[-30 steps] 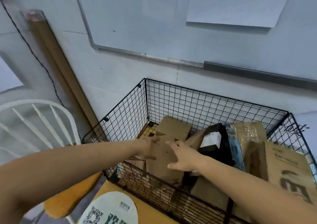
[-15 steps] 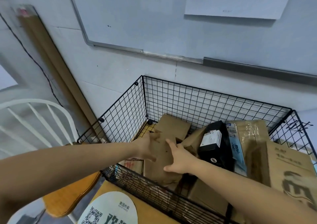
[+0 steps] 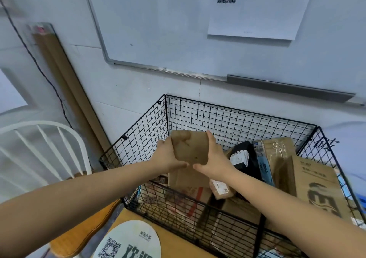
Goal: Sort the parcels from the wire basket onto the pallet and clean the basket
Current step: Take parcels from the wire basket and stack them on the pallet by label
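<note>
Both hands hold one flat brown cardboard parcel (image 3: 189,148) above the black wire basket (image 3: 217,117), clear of the other contents, its broad face tilted toward the camera. The left hand (image 3: 168,156) grips the parcel's left edge, with the thumb along the lower edge and the remaining fingers hidden behind the card. The right hand (image 3: 214,158) grips the right edge, its fingers (image 3: 209,137) running up that side and the thumb at the lower corner. The two thumbs lie close together, apart.

Directly below the fingers, a plain brown cardboard box (image 3: 188,178) lies in the basket. Right of the right fingers stands a black parcel with a white label (image 3: 245,158), then a brown taped packet (image 3: 281,151) and a large brown carton with dark print (image 3: 315,180). The basket rests on a yellow worktop (image 3: 172,246). A white spindle-back chair (image 3: 49,139) stands left of the left fingers.
</note>
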